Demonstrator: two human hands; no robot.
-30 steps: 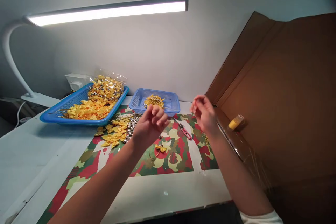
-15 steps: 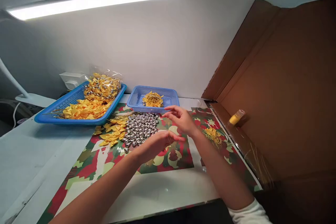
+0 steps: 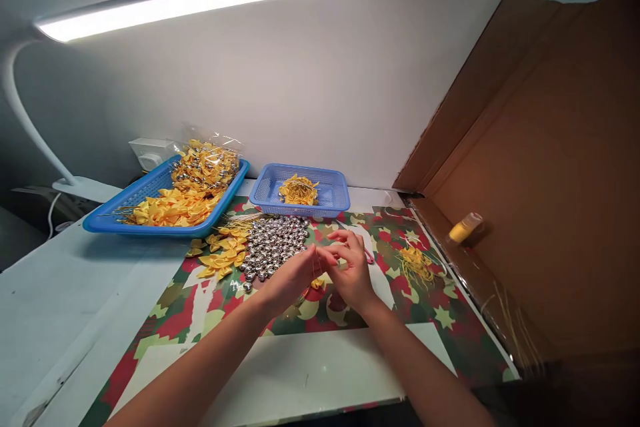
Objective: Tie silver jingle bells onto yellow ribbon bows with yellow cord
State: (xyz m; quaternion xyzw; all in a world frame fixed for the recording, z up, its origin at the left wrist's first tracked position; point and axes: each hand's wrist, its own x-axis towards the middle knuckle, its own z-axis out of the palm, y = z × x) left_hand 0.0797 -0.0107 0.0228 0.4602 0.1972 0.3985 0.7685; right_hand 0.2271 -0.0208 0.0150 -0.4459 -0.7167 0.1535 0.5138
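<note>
Patterned table mat [image 3: 165, 320], no legible writing, left hand [image 3: 293, 275] and right hand [image 3: 353, 270] pinched together over yellow bow [image 3: 317, 283], grip contents unclear

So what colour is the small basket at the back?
Blue, the small basket is clearest in the head view.

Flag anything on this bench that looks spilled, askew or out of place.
Silver bells and yellow bows lie loose on the patterned mat instead of in the trays. A tuft of yellow threads sits apart at the right. Nothing looks damaged.
</note>
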